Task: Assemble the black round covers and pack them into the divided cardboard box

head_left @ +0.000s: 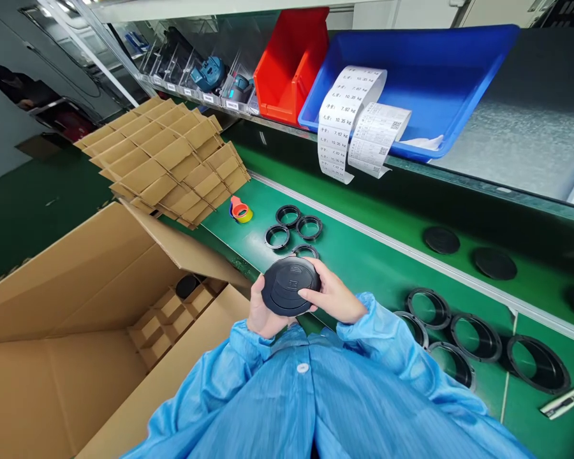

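Gripping the black lid (289, 288) in front of you with left hand (264, 311) and right hand (337, 295), you are seemingly working early on, one dark round piece (187, 287) sitting among the dividers (154, 327) in the carton (93, 363), many black rings (550, 366) still lying on the worktop (363, 268).

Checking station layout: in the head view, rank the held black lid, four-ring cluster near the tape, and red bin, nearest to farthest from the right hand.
1. Black lid: touching the right hand, on its left side.
2. Four-ring cluster: on the green bench, just beyond the hands.
3. Red bin: farthest, up on the shelf.
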A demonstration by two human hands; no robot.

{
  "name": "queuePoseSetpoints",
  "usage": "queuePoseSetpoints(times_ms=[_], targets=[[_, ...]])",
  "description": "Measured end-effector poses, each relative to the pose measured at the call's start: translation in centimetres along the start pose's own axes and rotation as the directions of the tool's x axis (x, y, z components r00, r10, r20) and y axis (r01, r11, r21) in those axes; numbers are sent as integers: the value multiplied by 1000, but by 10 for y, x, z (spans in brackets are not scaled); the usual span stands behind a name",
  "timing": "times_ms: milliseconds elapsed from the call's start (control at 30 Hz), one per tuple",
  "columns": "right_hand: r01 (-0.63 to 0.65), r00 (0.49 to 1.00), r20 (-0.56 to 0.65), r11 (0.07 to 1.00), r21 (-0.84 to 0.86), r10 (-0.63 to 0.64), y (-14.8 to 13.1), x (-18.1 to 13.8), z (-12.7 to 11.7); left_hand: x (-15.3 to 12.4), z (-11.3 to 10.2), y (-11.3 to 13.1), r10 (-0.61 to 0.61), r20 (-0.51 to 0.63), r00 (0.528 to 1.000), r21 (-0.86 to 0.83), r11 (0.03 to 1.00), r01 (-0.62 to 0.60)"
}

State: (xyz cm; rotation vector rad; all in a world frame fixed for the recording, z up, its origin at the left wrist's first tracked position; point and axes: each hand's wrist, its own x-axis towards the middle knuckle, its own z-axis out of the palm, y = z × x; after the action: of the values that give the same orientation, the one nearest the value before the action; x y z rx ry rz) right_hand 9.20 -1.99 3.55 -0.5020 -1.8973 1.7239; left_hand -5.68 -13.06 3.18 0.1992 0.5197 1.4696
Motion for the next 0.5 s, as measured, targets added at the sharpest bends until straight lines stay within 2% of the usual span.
queuePoseSetpoints(times_ms=[67,167,267,333,400,500], targets=[[-18,999,-30,1000,11,18,0,-2,2,-2,1,-1,-3,-11,1000,-2,1000,3],[-33,984,-172,999,3,33,1,-2,18,-4,-1,-9,18,-77,997,-7,1000,-19],[-125,930,-351,991,-38,104,2,1,35,-5,-3,-17,55,-148,987,4,998,-55],[-167,899,-417,985,-38,136,3,5,40,-6,-3,-20,77,-175,982,14,997,-76],[-137,906,-405,991,-4,124,6,7,37,-7,-2,-19,82,-177,981,17,997,-80],[-35,968,-243,995,91,56,11,9,24,-8,1,-13,46,-144,988,5,999,-45]])
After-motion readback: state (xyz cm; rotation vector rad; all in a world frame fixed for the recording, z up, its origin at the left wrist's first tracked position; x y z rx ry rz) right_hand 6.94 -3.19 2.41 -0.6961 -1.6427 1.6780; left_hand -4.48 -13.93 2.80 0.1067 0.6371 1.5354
